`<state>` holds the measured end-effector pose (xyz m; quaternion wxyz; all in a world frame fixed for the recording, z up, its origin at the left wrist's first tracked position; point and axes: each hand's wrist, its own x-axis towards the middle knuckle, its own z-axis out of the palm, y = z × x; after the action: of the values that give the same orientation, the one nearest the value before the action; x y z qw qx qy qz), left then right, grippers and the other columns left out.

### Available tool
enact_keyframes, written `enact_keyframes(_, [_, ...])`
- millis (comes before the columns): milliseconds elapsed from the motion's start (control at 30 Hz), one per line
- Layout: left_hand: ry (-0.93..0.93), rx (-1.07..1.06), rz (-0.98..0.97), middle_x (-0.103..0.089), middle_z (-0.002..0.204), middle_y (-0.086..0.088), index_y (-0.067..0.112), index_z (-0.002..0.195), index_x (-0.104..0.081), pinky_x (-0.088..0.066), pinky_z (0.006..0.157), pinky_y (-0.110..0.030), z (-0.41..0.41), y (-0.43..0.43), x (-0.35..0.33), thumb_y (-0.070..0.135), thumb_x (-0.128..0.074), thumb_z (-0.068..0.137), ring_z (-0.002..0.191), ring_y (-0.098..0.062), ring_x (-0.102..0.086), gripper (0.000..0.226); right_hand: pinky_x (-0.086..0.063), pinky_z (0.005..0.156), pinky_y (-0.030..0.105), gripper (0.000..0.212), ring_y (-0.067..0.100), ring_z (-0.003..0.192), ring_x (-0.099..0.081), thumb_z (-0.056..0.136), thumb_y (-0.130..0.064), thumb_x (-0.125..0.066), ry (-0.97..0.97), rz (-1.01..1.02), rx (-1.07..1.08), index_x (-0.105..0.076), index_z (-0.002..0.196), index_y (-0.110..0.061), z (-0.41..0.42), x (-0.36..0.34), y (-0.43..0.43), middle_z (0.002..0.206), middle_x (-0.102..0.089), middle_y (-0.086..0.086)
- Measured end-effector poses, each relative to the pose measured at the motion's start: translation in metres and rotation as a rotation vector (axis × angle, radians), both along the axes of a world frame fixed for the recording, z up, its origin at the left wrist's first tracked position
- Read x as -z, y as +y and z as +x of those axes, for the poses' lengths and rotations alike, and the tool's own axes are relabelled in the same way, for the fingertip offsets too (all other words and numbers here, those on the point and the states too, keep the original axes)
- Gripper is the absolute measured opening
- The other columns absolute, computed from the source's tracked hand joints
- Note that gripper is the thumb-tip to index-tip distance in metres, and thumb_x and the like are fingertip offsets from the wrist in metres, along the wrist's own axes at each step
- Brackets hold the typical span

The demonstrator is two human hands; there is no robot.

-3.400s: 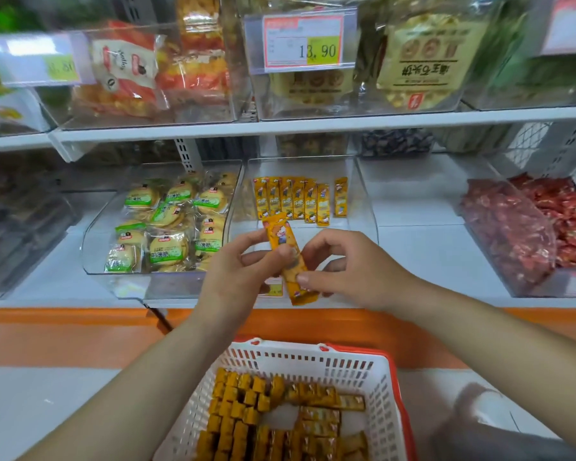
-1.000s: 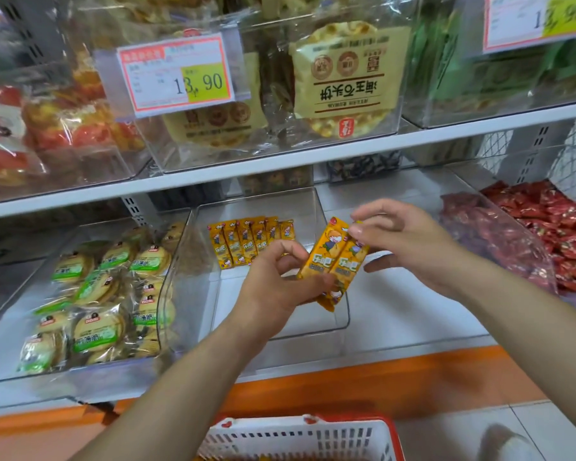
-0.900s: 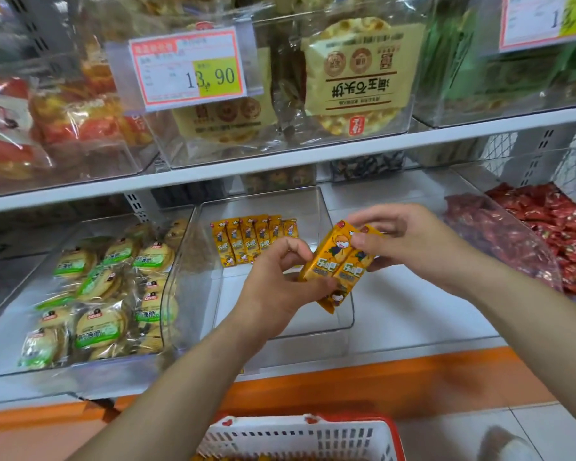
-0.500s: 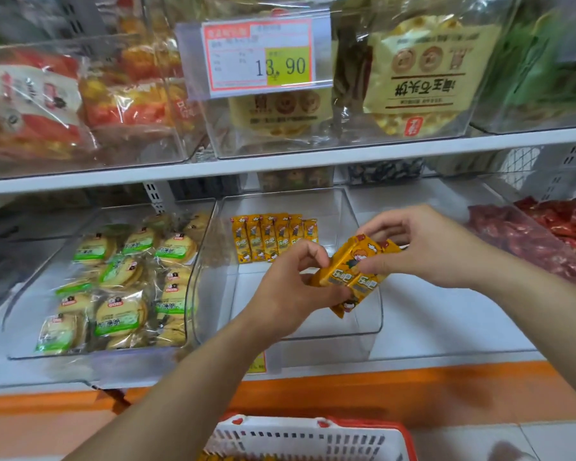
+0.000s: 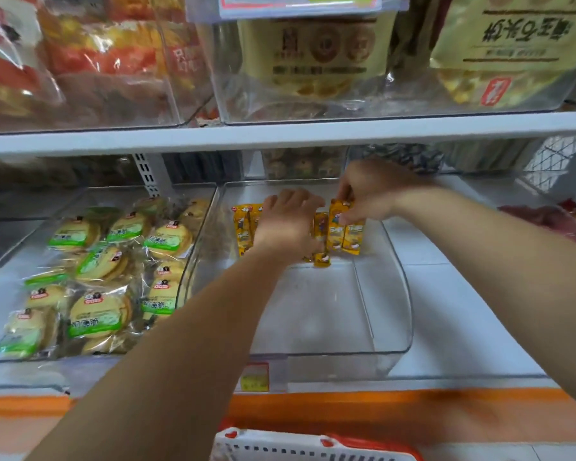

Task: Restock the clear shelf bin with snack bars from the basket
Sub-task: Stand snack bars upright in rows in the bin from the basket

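Head view: right hand (image 5: 366,191) pinches two bars (image 5: 345,234) by their far ends, long axes front-to-back, at the right end of the row (image 5: 243,231) along the back edge of the bin (image 5: 393,327). Left hand (image 5: 288,224) covers the row (grip unclear); free space lies rightward.

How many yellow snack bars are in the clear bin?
5: two yellow wrapped snack bars left of the left hand, three right of it, the right hand pinching one. More may hide under the left hand.

Snack bars (image 5: 243,231) lie rearmost in the clear bin (image 5: 393,327).
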<state>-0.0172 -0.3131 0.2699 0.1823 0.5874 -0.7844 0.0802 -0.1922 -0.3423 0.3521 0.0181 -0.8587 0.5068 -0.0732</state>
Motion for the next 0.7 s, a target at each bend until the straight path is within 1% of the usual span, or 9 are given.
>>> enact_keyframes(67, [-0.085,0.028,-0.004,-0.055,0.136,-0.001,0.027,0.133,-0.059,-0.031,0.104,-0.042,-0.001,-0.006,0.011,0.058,-0.083,0.061,0.125,-0.028,-0.047,0.082,-0.052,0.071,0.031,0.033,0.015,0.075,-0.062,0.068,-0.037,-0.088,0.061,-0.019,-0.015,-0.076,0.093,-0.020,0.003,0.000,-0.010,0.072,-0.062,-0.009])
enact_keyframes(133, [-0.099,0.020,-0.016,-0.052,0.133,-0.002,0.028,0.131,-0.059,-0.031,0.103,-0.044,-0.001,-0.010,0.021,0.062,-0.084,0.058,0.121,-0.029,-0.046,0.084,-0.045,0.060,0.028,0.029,0.010,0.066,-0.057,0.069,-0.039,-0.086,0.093,-0.036,-0.029,-0.074,0.090,-0.022,0.004,0.002,-0.017,0.065,-0.057,-0.013])
enact_keyframes(233, [-0.083,-0.006,-0.090,-0.052,0.128,-0.005,0.027,0.129,-0.058,-0.032,0.100,-0.045,0.003,-0.016,0.026,0.055,-0.086,0.060,0.117,-0.032,-0.049,0.079,-0.037,0.053,0.026,0.025,0.005,0.058,-0.051,0.070,-0.039,-0.085,0.139,-0.072,-0.043,-0.067,0.082,-0.025,0.007,0.004,-0.023,0.059,-0.054,-0.014])
enact_keyframes(367, [-0.027,-0.063,-0.133,-0.053,0.126,-0.004,0.029,0.128,-0.059,-0.035,0.096,-0.043,0.012,-0.020,0.029,0.055,-0.086,0.063,0.113,-0.030,-0.049,0.074,-0.055,0.068,0.033,0.025,0.015,0.070,-0.061,0.072,-0.039,-0.084,0.195,-0.055,-0.022,-0.071,0.084,-0.022,0.012,0.009,-0.026,0.070,-0.064,-0.010])
enact_keyframes(433, [-0.018,-0.070,-0.117,-0.052,0.127,-0.003,0.030,0.130,-0.057,-0.035,0.097,-0.042,0.014,-0.020,0.031,0.057,-0.087,0.064,0.114,-0.028,-0.049,0.076,-0.055,0.069,0.032,0.025,0.015,0.073,-0.062,0.072,-0.039,-0.085,0.207,-0.054,-0.021,-0.074,0.088,-0.023,0.015,0.012,-0.027,0.073,-0.065,-0.010])
enact_keyframes(500, [-0.007,-0.077,-0.109,-0.052,0.128,-0.003,0.030,0.130,-0.057,-0.035,0.097,-0.041,0.015,-0.020,0.031,0.057,-0.086,0.065,0.115,-0.028,-0.049,0.077,-0.052,0.072,0.031,0.027,0.012,0.074,-0.057,0.070,-0.040,-0.086,0.260,-0.087,-0.028,-0.073,0.088,-0.026,0.021,0.015,-0.027,0.072,-0.059,-0.015])
enact_keyframes(600, [0.007,-0.077,-0.118,-0.052,0.128,-0.005,0.027,0.129,-0.057,-0.036,0.096,-0.042,0.014,-0.018,0.032,0.055,-0.086,0.066,0.114,-0.029,-0.050,0.075,-0.046,0.089,0.041,0.028,0.011,0.074,-0.044,0.067,-0.046,-0.084,0.414,-0.166,-0.003,-0.068,0.085,-0.030,0.031,0.022,-0.028,0.067,-0.049,-0.015])
enact_keyframes(633, [0.009,-0.076,-0.118,-0.052,0.128,-0.005,0.027,0.129,-0.056,-0.036,0.096,-0.042,0.014,-0.018,0.032,0.055,-0.086,0.067,0.114,-0.029,-0.050,0.074,-0.045,0.088,0.042,0.028,0.012,0.074,-0.045,0.067,-0.046,-0.083,0.441,-0.188,0.007,-0.068,0.084,-0.030,0.033,0.025,-0.029,0.068,-0.051,-0.013])
enact_keyframes(700, [0.015,-0.073,-0.116,-0.052,0.128,-0.005,0.026,0.130,-0.056,-0.036,0.097,-0.042,0.013,-0.018,0.031,0.054,-0.085,0.069,0.114,-0.029,-0.049,0.073,-0.045,0.073,0.034,0.028,0.017,0.077,-0.055,0.068,-0.043,-0.084,0.442,-0.209,0.012,-0.069,0.087,-0.028,0.033,0.031,-0.029,0.078,-0.062,-0.007])
